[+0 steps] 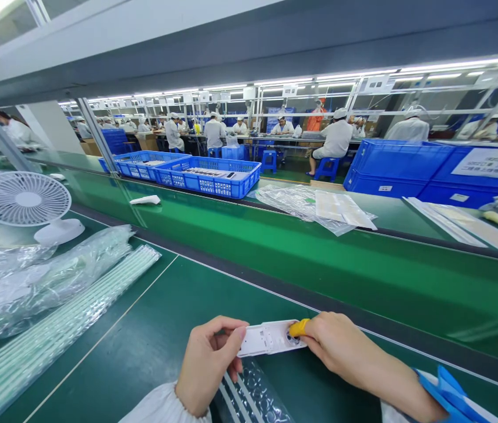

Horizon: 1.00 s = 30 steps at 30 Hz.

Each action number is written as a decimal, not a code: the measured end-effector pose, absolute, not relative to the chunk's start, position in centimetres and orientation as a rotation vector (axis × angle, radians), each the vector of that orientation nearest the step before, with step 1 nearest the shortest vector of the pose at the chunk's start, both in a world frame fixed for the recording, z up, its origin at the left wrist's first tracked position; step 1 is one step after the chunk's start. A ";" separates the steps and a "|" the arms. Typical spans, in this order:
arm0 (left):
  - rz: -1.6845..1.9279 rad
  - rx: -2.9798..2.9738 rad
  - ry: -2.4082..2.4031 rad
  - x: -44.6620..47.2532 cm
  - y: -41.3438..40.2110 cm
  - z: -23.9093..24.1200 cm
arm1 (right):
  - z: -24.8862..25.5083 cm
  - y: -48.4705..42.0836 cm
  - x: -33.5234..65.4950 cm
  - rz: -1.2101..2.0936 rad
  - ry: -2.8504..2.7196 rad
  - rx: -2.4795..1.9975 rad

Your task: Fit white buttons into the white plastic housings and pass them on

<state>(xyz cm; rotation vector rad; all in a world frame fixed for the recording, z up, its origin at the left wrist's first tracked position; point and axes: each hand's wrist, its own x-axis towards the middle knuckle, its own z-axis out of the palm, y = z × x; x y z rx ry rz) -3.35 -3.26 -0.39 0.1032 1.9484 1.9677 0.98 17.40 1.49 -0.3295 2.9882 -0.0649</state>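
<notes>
A small white plastic part (264,339) is held just above the dark green bench (152,329), close to me. My left hand (207,364) pinches its left end between thumb and fingers. My right hand (341,349) grips the right end; a yellow cap (298,327) on one finger presses on the part. Both hands are closed on the part. A strip of bubble wrap (255,399) lies under my left hand.
Clear bags and long white strips (50,329) lie at the left, with a white desk fan (24,202) behind them. A green conveyor belt (319,258) carries a white part (145,200). Blue crates (209,176), plastic sheets (315,208) and other seated workers lie beyond.
</notes>
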 end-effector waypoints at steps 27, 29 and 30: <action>1.866 0.150 2.003 -3.2 -3.4 -0.2 | 1.5 17.6 2.2 0.327 3.014 -0.623; 1.884 0.139 2.002 -3.2 -3.3 -0.2 | 2.1 17.8 2.3 0.229 3.016 -0.599; 1.892 0.134 2.002 -3.1 -3.3 -0.2 | 2.4 17.9 2.2 0.171 3.028 -0.572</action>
